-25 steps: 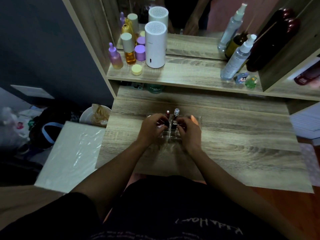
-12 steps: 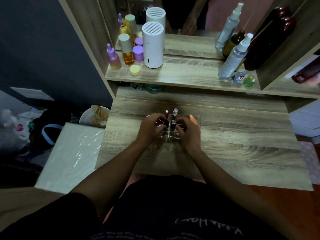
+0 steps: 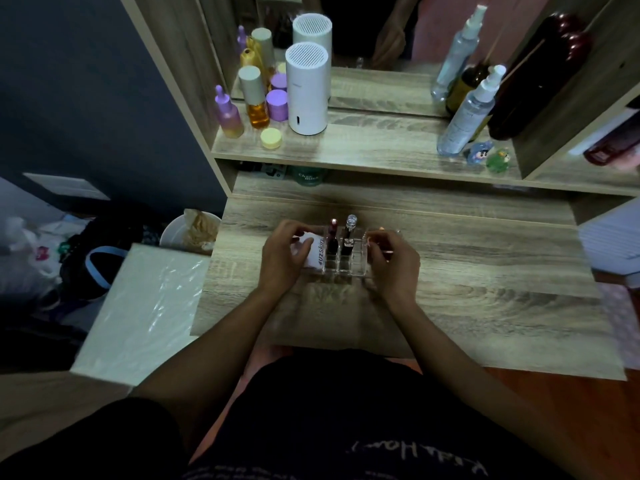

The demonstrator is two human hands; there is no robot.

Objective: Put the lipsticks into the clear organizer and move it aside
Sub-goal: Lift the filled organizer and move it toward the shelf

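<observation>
Our left hand (image 3: 282, 261) grasps a white labelled tube (image 3: 316, 251) | right hand (image 3: 393, 261) grips the clear plastic organizer (image 3: 346, 263) | two upright lipsticks (image 3: 332, 237) inside | mid wooden tabletop (image 3: 485, 271)

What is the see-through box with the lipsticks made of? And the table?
The clear compartmented organizer looks like glossy hard plastic, perhaps acrylic: the desk shows through its walls and the edges glint. The grey-brown desk top looks like matte wood-grain laminate or wood; I cannot tell which.

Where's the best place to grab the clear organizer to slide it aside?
Probably by the two short end walls of the clear organizer, one of the hands on each side, low near the base. Two lipsticks stand upright above the rim, so a low sideways grip should avoid tipping them.
</observation>
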